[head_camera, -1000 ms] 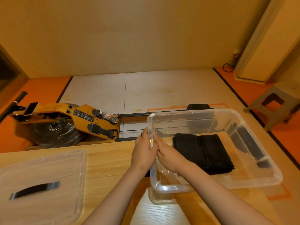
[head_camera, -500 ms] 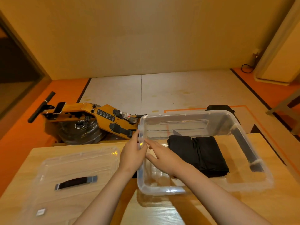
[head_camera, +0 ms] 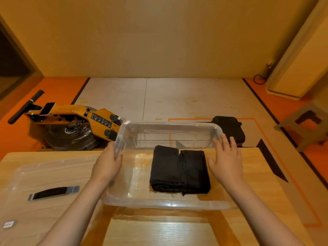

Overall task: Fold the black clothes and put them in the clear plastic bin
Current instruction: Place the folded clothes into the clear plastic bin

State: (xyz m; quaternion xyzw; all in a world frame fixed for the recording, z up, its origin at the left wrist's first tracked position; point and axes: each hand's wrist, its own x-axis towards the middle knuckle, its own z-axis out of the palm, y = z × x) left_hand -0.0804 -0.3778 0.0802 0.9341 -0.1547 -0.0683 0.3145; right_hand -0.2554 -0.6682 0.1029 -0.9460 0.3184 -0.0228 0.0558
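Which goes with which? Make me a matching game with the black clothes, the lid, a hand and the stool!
1. black clothes
2. lid
3. left hand
4. stool

A. on the floor, far right
B. holds the bin's left wall
C. folded inside the bin
D. flat on the table, left of the bin

Pairs: 1-C, 2-D, 3-B, 4-A

Access from above into clear plastic bin (head_camera: 168, 205), top uncovered. Inside, black clothes (head_camera: 179, 171) fill right half of floor; left half bare. At left wall, left hand (head_camera: 108, 166) holds rim; right hand (head_camera: 227, 162), fingers straight, at right wall. Beside bin, lid (head_camera: 44, 174) covers left of table (head_camera: 253, 162).
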